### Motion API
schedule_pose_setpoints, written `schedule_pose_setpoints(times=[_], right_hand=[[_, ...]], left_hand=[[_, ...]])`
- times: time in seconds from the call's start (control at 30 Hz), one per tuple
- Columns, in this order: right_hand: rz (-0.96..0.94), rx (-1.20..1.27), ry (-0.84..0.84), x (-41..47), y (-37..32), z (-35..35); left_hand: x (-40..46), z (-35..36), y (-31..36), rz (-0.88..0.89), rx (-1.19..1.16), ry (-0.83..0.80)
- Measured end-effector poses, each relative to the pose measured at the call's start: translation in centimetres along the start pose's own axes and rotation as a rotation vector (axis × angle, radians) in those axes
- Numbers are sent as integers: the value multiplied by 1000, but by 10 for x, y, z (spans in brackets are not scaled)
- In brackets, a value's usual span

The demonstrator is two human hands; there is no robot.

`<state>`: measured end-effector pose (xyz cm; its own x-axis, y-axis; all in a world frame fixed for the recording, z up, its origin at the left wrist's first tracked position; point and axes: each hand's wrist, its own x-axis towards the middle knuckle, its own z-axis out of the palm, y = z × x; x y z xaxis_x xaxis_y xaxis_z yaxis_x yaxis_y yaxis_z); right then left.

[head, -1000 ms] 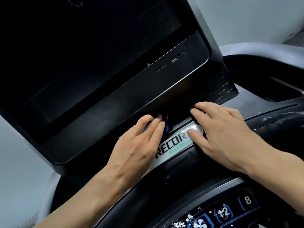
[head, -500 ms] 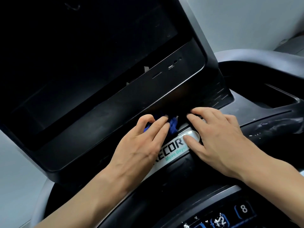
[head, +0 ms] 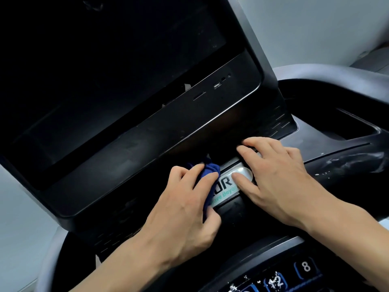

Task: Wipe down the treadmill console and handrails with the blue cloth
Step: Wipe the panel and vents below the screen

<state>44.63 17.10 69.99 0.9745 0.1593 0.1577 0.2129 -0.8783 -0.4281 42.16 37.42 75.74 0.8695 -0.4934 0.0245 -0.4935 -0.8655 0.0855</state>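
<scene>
Head view: left hand point(head: 185, 209) palm-down, fingers curled, pinching crumpled blue cloth point(head: 210, 178) against silver logo strip point(head: 226, 186) below black glossy treadmill console screen point(head: 126, 91). Right hand point(head: 280, 180) flat, fingers spread, holding nothing, thumb on strip's oval end, fingertips at console's lower edge.
</scene>
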Motion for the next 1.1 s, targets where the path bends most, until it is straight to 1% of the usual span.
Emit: schedule_pose_setpoints(times=[0.07, 0.13, 0.2, 0.27, 0.33, 0.43, 0.53, 0.63, 0.77, 0.83, 0.93, 1.1], right_hand=[[3, -1, -1, 0, 0, 0], [2, -3, -4, 1, 0, 0], [-2, -6, -4, 1, 0, 0], [-3, -10, -8, 0, 0, 0], [-1, -12, -9, 1, 1, 0], [-2, -20, -8, 1, 1, 1], [0, -29, -4, 0, 1, 2], [-1, -28, 0, 0, 1, 1], [4, -27, 3, -1, 1, 1], [0, -17, 0, 0, 2, 1], [0, -9, -19, 0, 3, -2], [2, -31, -45, -1, 1, -3]], left_hand=[[0, -2, 0, -4, 16, -48], [4, -1, -3, -8, 23, -51], [8, -1, -5, 23, 52, -15], [12, -2, -6, 48, 130, 16], [19, 0, -6, 72, 233, 85], [29, 7, -5, 120, 328, 179], [35, 10, -9, 201, 385, 229], [38, 9, -13, 250, 475, 241], [56, 15, -11, 269, 561, 228], [59, 17, -10, 269, 594, 187], [45, 14, -14, 247, 657, 98], [28, 5, -12, 210, 689, 50]])
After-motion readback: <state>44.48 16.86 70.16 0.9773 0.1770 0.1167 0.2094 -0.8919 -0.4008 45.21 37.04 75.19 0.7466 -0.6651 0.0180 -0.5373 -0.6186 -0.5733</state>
